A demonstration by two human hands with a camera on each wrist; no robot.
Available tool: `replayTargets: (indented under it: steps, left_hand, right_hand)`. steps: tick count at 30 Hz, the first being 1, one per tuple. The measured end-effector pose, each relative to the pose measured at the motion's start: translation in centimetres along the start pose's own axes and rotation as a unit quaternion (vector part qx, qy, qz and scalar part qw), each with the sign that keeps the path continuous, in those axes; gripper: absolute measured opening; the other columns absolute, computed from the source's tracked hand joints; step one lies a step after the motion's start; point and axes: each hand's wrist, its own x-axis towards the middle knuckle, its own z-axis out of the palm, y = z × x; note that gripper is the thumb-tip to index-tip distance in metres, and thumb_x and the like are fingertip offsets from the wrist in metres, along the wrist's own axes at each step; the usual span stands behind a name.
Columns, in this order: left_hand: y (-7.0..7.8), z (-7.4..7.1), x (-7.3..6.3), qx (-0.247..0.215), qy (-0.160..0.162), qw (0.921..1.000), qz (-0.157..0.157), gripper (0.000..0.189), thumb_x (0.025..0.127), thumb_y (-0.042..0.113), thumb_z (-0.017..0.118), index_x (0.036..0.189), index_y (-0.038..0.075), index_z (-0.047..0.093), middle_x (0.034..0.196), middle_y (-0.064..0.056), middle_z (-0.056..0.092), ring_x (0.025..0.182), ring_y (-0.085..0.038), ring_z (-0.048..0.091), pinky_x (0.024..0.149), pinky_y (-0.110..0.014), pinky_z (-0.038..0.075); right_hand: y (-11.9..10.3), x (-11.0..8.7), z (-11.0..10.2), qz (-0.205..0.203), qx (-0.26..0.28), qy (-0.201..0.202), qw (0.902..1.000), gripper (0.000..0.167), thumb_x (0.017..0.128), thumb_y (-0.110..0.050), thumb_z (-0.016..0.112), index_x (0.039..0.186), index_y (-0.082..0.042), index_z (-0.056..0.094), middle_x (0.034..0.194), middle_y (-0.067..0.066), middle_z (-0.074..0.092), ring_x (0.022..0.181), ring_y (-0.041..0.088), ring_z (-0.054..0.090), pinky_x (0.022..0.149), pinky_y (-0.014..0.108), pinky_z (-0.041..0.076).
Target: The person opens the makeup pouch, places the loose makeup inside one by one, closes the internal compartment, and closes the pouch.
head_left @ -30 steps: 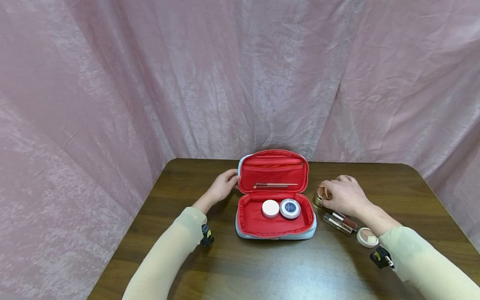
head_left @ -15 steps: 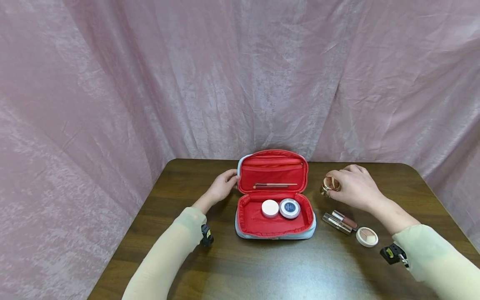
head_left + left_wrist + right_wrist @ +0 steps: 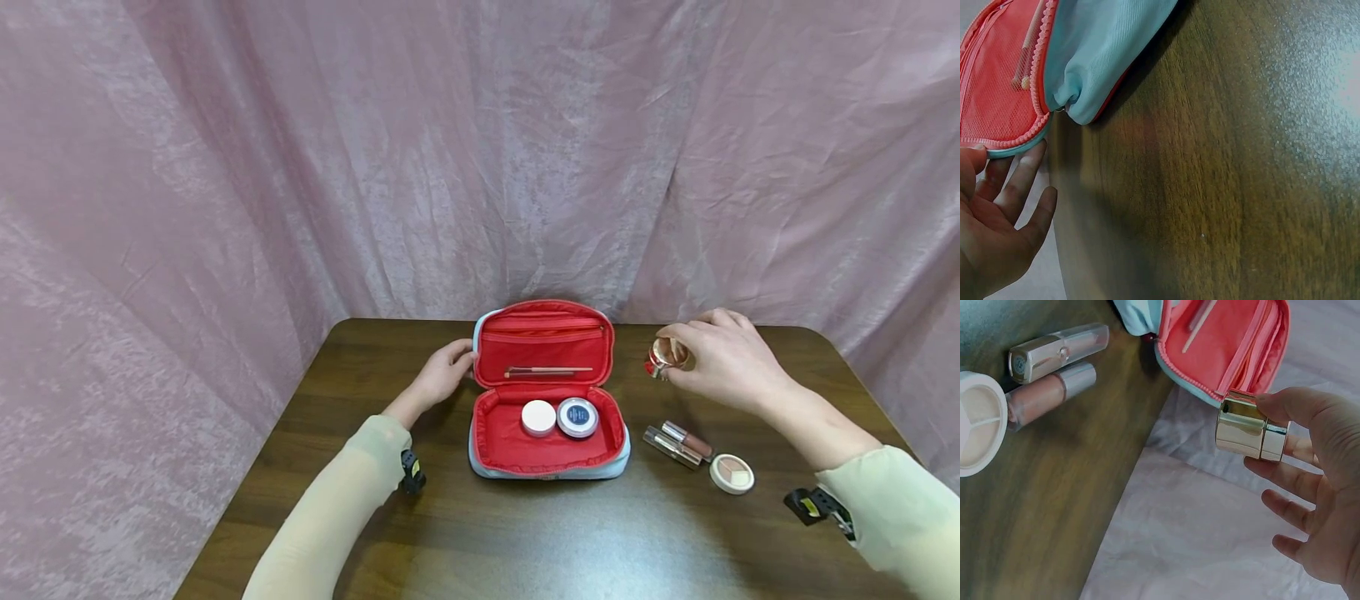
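My left hand (image 3: 442, 375) pinches the left edge of the raised lid of a light-blue makeup bag (image 3: 510, 450) with a red lining. In the left wrist view the thumb lies on the lid's front side, with fingers behind it. Slim brushes (image 3: 551, 370) sit in the lid's mesh pocket. A white round jar (image 3: 538, 418) and a round case with a blue label (image 3: 577, 417) lie inside the bag's base. My right hand (image 3: 727, 358) holds a short, shiny gold cylindrical container (image 3: 1244, 428) between thumb and fingers, raised over the table right of the bag.
Right of the bag lie a clear-and-silver tube (image 3: 670, 447), a brownish-pink lip gloss (image 3: 693, 443) and a round three-colour palette (image 3: 732, 473). The wooden table (image 3: 450, 533) ends at a pink curtain (image 3: 555, 167) behind the bag.
My right hand has lifted the gold container off the table and moved it up and slightly right, away from the tubes. The left hand stays at the lid.
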Motion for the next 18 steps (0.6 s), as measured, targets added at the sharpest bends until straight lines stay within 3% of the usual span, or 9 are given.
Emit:
replayTargets:
  steps: [3,10,18]
  left_hand:
    - [0.0,0.0,0.0,-0.002,0.000,1.0000,0.000,0.030,0.109,0.014,0.052,0.134,0.001,0.060,0.115,-0.014,0.067,0.097,-0.024,0.070,0.092,-0.046,0.056]
    - [0.1,0.0,0.0,-0.002,-0.005,1.0000,-0.002,0.030,0.109,0.015,0.052,0.134,0.001,0.059,0.114,-0.014,0.067,0.096,-0.024,0.070,0.093,-0.048,0.055]
    - [0.3,0.0,0.0,-0.008,-0.007,0.9999,-0.001,0.029,0.109,0.014,0.052,0.133,0.000,0.059,0.114,-0.014,0.067,0.096,-0.023,0.069,0.094,-0.049,0.055]
  right_hand:
    - [-0.6,0.0,-0.2,-0.008,0.005,0.005,0.9999,0.043,0.071,-0.028,0.086,0.111,-0.021,0.073,0.099,-0.003,0.073,0.110,0.034,0.055,0.096,0.059,0.035]
    - [-2.9,0.4,0.2,-0.053,0.027,0.004,0.9982,0.037,0.070,-0.029,0.088,0.104,-0.025,0.073,0.079,-0.015,0.062,0.101,0.026,0.056,0.092,0.052,0.038]
    - [-5.4,0.9,1.8,-0.119,0.039,-0.015,0.9921,0.036,0.069,-0.030,0.089,0.101,-0.026,0.074,0.077,-0.017,0.059,0.095,0.019,0.053,0.087,0.046,0.040]
